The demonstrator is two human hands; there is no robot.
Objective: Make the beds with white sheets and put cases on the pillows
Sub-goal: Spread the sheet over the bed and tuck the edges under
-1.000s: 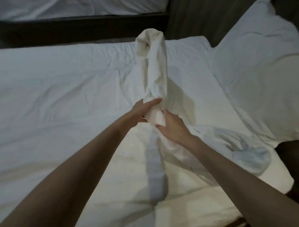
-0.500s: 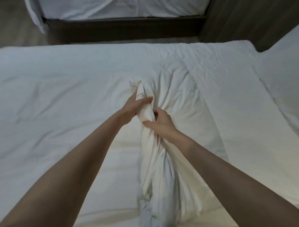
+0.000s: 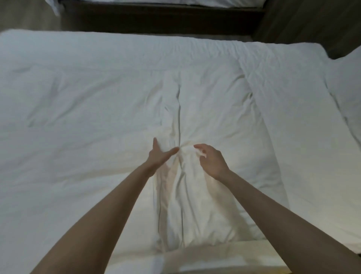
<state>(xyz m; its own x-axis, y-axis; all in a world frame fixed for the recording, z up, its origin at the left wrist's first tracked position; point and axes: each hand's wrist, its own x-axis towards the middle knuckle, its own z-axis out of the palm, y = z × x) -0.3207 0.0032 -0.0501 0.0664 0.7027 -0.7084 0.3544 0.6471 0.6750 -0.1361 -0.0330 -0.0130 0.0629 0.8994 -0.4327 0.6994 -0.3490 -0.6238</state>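
A white pillowcase (image 3: 214, 109) lies spread and creased on the white-sheeted bed (image 3: 78, 117), reaching from the middle toward the near edge. Its folds gather into a small bunch at the centre. My left hand (image 3: 159, 154) rests flat on the cloth just left of that bunch, fingers straight and thumb stretched toward it. My right hand (image 3: 212, 161) is just right of the bunch, fingers curled round a fold of the pillowcase.
A white pillow (image 3: 347, 93) lies at the bed's right end. Beyond the far edge runs the dark frame (image 3: 156, 19) of a second bed with white bedding (image 3: 156, 1). Dark wall panelling (image 3: 312, 23) stands at the upper right.
The pillowcase, held up as a twisted bundle, came down and now lies spread on the bed. My left hand has let go and flattened. The view shifted left.
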